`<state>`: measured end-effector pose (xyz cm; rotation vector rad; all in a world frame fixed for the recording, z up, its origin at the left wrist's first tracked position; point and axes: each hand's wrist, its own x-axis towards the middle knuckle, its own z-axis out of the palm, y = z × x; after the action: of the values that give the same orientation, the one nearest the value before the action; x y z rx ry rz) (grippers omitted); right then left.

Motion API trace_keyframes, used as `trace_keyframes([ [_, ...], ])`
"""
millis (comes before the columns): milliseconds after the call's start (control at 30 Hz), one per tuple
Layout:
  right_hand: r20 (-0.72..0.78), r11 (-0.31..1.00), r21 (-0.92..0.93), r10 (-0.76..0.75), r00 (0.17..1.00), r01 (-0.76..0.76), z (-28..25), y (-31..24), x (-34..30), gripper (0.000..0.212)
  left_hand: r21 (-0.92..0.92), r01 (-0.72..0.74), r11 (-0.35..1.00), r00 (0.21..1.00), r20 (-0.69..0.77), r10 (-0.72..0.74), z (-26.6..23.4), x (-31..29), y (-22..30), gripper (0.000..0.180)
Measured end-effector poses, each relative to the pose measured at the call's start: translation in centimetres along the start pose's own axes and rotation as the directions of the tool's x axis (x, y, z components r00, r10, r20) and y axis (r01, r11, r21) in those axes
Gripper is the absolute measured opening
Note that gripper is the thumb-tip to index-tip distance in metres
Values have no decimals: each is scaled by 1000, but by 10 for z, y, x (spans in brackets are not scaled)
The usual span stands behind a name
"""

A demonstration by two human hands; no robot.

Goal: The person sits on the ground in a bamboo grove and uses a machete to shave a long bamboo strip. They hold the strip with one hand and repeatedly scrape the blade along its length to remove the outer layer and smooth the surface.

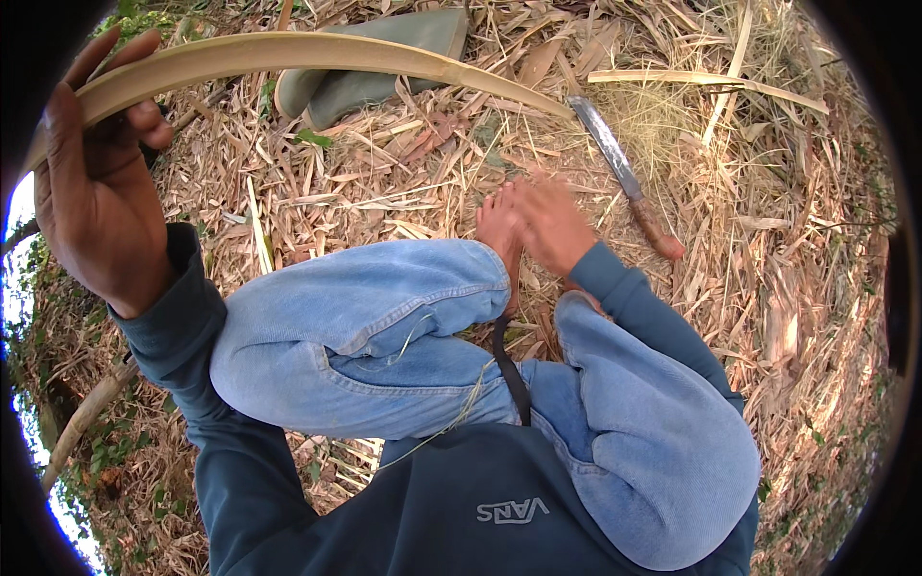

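My left hand (101, 202) is raised at the upper left, thumb and fingers around one end of a long, pale bamboo strip (317, 51). The strip bows across the top of the view, and its thin far end comes down beside the tip of a large knife (611, 149). That knife lies on the litter with its wooden handle toward me. My right hand (552, 226) is down at my bare foot (499, 226), overlapping it. Motion blurs the right hand's fingers, so their closure and any contact with the foot are unclear.
Green rubber boots (384, 72) lie behind the strip. Another split bamboo strip (706, 79) rests at the far right. Dry shavings and leaves (375, 182) cover the ground. My bent legs in jeans (355, 336) fill the near middle. A pole (86, 418) slants at the left.
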<state>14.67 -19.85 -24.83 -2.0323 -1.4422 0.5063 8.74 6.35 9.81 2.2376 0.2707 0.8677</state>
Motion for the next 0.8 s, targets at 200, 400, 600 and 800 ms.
trace_keyframes([
  [200, 15, 1000, -15, 26, 1000, -26, 22, 16, -16, 41, -39, -19, 999, 1000, -4, 19, 4, -1, 2, 46],
  [400, -246, 872, 439, 347, 905, -214, -44, 34, 4, 28, -37, -71, 997, 997, 8, 72, 0, 0, 9, 43],
  [600, -119, 658, 749, 252, 960, -80, -184, -70, 22, 29, -322, 5, 947, 998, 56, 13, 16, 8, 11, 36],
  [800, -81, 257, 941, -457, 886, 219, -291, -201, 23, 50, -325, 142, 935, 990, 52, -132, 2, -6, 16, 35],
])
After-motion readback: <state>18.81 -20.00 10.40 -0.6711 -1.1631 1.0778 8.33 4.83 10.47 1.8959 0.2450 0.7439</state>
